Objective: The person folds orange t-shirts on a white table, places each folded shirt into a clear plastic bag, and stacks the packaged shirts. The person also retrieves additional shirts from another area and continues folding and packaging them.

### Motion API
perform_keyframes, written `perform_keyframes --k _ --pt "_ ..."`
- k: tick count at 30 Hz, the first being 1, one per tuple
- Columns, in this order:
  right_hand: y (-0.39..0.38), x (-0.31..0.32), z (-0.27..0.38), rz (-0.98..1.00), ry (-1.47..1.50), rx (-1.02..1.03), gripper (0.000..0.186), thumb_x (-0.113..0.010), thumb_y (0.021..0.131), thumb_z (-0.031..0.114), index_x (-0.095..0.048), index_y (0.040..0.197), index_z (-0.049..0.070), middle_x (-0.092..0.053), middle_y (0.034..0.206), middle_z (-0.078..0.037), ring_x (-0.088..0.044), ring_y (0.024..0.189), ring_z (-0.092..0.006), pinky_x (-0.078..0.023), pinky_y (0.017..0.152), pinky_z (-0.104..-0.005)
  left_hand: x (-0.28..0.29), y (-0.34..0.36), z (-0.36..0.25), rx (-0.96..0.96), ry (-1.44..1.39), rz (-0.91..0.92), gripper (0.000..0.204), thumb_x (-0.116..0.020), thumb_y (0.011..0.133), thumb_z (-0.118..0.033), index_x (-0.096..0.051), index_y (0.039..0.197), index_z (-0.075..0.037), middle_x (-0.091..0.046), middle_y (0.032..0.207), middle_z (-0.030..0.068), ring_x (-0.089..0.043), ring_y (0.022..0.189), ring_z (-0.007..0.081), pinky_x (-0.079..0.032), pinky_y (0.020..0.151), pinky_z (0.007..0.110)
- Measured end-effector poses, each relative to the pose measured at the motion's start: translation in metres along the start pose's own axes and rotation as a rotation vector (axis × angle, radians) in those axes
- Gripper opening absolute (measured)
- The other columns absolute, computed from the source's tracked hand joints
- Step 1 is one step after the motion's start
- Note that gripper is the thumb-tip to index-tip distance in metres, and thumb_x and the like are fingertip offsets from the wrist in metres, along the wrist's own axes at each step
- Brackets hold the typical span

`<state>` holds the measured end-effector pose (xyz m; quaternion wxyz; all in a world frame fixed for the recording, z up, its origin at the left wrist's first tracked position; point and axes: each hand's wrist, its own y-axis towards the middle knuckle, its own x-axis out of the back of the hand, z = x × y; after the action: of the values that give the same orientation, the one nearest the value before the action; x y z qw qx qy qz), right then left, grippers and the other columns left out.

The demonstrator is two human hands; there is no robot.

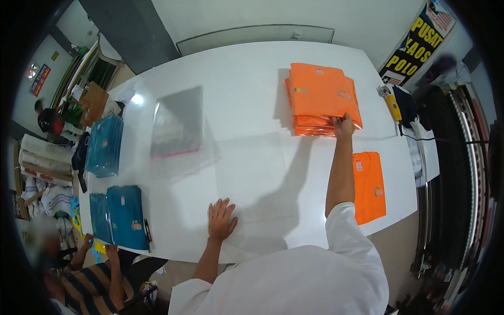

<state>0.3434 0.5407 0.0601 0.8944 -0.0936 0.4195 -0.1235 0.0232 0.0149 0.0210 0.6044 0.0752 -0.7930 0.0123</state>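
Our right hand [344, 127] pinches the orange shirts [318, 97] at 1 o'clock; tugging could topple them. Our left hand [222, 221] spreads its fingers.

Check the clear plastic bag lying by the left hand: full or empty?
Empty: the clear plastic bag lies flat, with the white tabletop showing through and nothing inside.
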Motion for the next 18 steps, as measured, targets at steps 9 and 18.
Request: perform_keyframes --k 9,18 --pt "-0.037 0.058 0.016 -0.018 -0.412 0.070 0.047 -0.056 0.107 0.033 -0.051 0.141 0.000 -0.057 0.132 -0.017 -0.059 0.121 -0.0336 -0.054 0.102 -0.0515 0.002 -0.006 0.012 -0.006 -0.031 -0.015 0.053 -0.072 0.092 -0.031 -0.059 0.142 -0.019 -0.043 0.161 0.0077 -0.036 0.150 0.0331 -0.024 0.122 0.062" --pt "-0.215 0.204 0.058 -0.019 -1.930 0.730 0.045 -0.073 0.091 0.036 -0.064 0.123 0.005 -0.065 0.119 -0.016 -0.060 0.114 -0.0373 -0.050 0.095 -0.0466 -0.011 -0.011 0.011 -0.066 -0.062 -0.050 0.049 -0.069 0.090 -0.033 -0.065 0.135 -0.012 -0.045 0.156 0.0112 -0.032 0.151 0.0351 -0.020 0.122 0.062"
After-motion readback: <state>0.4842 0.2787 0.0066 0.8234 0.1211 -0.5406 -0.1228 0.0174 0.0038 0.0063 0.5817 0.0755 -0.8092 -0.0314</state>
